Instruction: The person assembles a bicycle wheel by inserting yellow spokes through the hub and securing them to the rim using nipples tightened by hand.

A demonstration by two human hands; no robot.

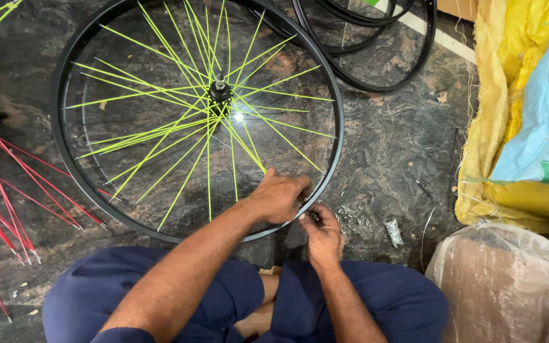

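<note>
Spokes point(160, 136) of bright yellow-green are fanning out from the hub point(219, 94) of a black bicycle rim point(65, 152) lying flat on the dark stone floor point(401, 146), near its middle. The left hand point(279, 198) is closing its grip over the near edge of the rim where a spoke end is meeting it, while the right hand point(323, 236) is pinching something small just beside it; what it is holding is too tiny to tell, likely one of the small metal nipples point(351, 219) lying scattered on the floor close by. The piece could slip from that pinch and be lost among the loose ones. Because the rim is only resting on the floor, pressure from the left hand could shift it, pulling the spoke out of line. Red spokes point(7, 184) are lying along the floor's left edge, spare rims point(376, 38) towards the far edge.
</note>
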